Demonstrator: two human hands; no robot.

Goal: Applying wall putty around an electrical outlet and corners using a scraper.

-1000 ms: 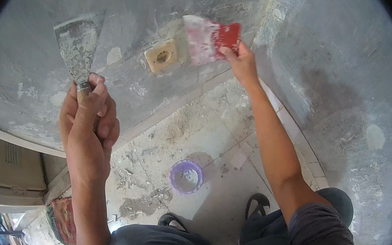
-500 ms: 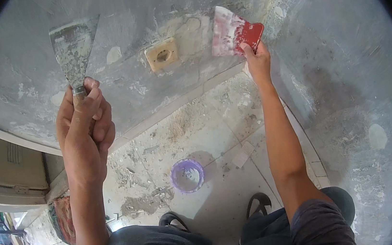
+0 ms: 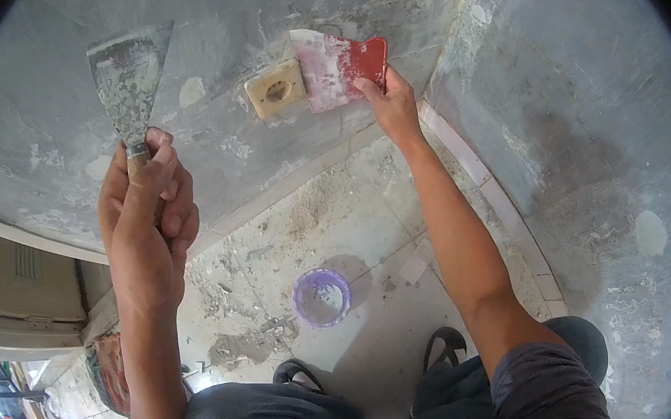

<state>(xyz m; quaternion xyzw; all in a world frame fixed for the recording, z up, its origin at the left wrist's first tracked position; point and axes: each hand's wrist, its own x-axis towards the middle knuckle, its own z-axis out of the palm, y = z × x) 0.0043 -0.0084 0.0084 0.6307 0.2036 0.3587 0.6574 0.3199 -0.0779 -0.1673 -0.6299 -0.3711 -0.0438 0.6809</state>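
Note:
My left hand (image 3: 148,210) is closed around the wooden handle of a putty knife (image 3: 131,88), whose wide metal blade points up and is crusted with dried filler. In my right hand (image 3: 394,107) is a red plastic scraper (image 3: 364,61), its blade coated with white filler. The scraper lies against the grey wall (image 3: 231,23), its left edge right beside a yellowed electrical socket (image 3: 275,90). Patches of pale filler mark the wall around the socket.
A purple tub (image 3: 322,297) with white material inside stands on the tiled floor (image 3: 384,345), in front of my sandalled feet. Debris and dust lie along the skirting (image 3: 298,170). A second wall (image 3: 581,181) meets the first at right. A rolled, patterned cloth (image 3: 109,376) lies at left.
My right hand has moved the red scraper leftward along the wall, from near the corner to the socket's edge. My left hand with the putty knife has barely moved.

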